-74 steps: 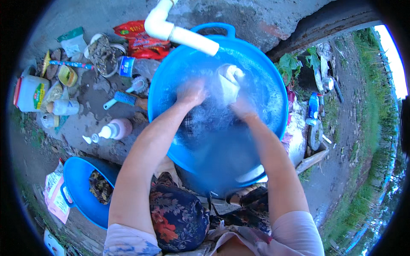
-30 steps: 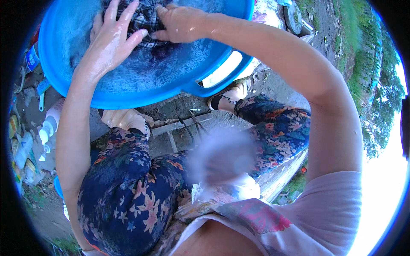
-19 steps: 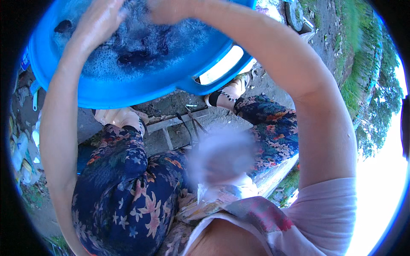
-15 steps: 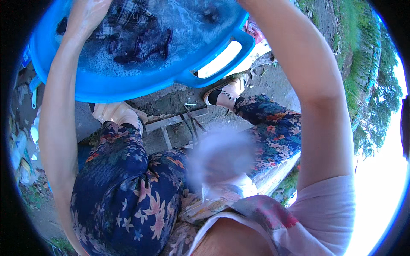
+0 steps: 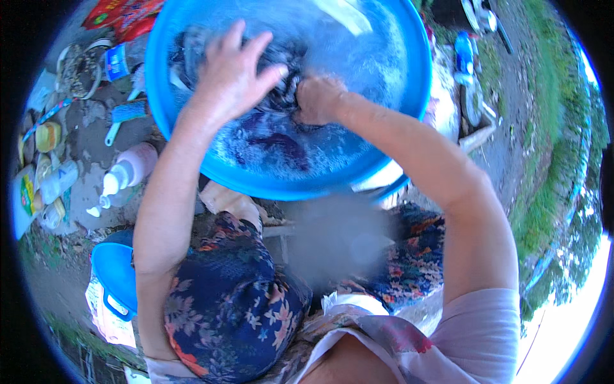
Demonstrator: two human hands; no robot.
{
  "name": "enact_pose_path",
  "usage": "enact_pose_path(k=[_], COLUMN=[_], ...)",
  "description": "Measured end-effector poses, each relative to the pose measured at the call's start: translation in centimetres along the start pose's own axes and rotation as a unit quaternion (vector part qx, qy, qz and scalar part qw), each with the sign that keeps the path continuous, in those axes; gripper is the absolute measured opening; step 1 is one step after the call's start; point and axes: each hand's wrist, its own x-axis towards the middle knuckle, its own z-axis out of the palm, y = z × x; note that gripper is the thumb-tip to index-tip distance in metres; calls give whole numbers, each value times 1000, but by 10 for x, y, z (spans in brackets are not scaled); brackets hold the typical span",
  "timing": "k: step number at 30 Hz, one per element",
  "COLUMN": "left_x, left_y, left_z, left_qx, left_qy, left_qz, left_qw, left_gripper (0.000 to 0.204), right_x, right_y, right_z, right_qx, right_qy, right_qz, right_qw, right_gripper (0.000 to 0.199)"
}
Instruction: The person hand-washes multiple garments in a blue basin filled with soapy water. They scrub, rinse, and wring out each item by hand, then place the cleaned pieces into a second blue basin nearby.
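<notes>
A large round blue basin of sudsy water stands before my knees, with dark wet clothes in it. Over the left part of the water, my left hand is open, fingers spread, above a dark garment with pale patterning. My right hand is closed at that garment's right side, at the water's surface; its fingertips are hidden. Nearer me floats a dark purple cloth, partly under the foam. Something pale and long shows at the far side of the basin, too blurred to name.
Left of the basin lie a blue-bristled brush, a pale pump bottle, a blue-and-white packet and red packaging. A smaller blue basin stands by my left elbow. At right is a blue bottle.
The view has shifted, bringing the whole near part of the basin and both hands into sight. Both hands, earlier at the top edge, are now closer together over the clothes.
</notes>
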Motion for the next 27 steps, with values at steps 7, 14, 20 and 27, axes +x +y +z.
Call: enact_pose_path(k=[7,14,20,27], left_x=[10,20,-6,-13], left_y=[3,-3,47,12], left_z=[2,-11,-32,-23], left_qx=[-55,-645,-419,-162], left_qy=[-128,136,-28,-33], left_qz=[-116,-171,137,-79], left_qw=[983,732,897,983], left_gripper=[53,28,37,37], right_x=[37,-49,-66,11], right_y=[-1,53,46,28], right_z=[3,-31,-42,11], right_qx=[-63,488,547,188], right_qy=[124,168,359,137], right_qz=[9,17,-126,46], right_qw=[990,856,746,972], right_gripper=[29,47,49,43])
